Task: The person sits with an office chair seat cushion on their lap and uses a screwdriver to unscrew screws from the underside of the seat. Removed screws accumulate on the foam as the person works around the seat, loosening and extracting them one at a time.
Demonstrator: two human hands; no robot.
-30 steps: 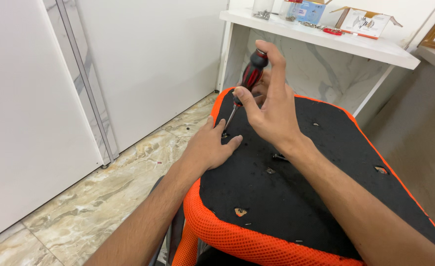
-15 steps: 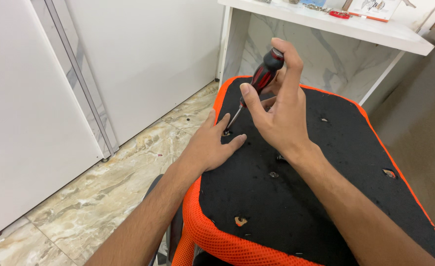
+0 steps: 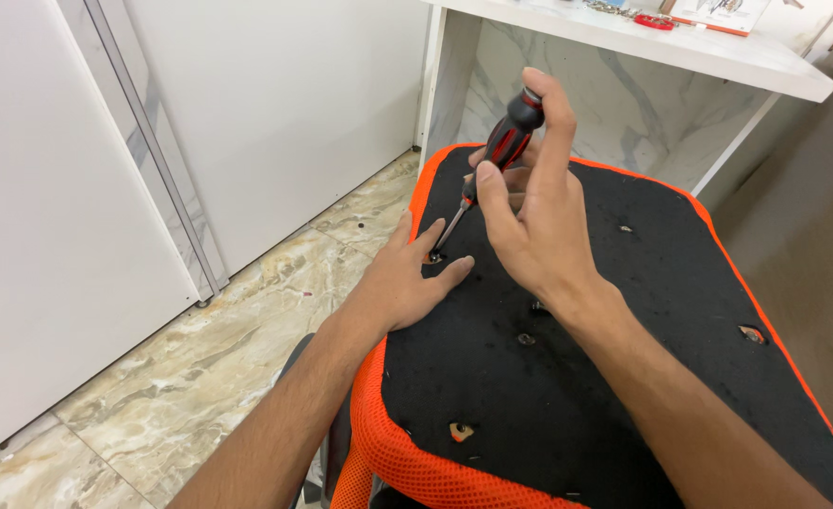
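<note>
Black fabric: rough underside of an upturned chair seat (image 3: pixel 624 377), rounded corners, orange mesh along its edge.
Screwdriver (image 3: pixel 501 155): black and red ribbed handle, thin metal shaft; long axis tilted, handle up and away, tip down-left on a screw (image 3: pixel 434 256) near the seat's left edge.
Right hand (image 3: pixel 539 217): fingers closed around the handle, forefinger over its top end.
Left hand (image 3: pixel 402 283): flat and spread on the fabric, thumb and forefinger either side of the tip.
Floor (image 3: pixel 190 377): glossy marble tiles.
</note>
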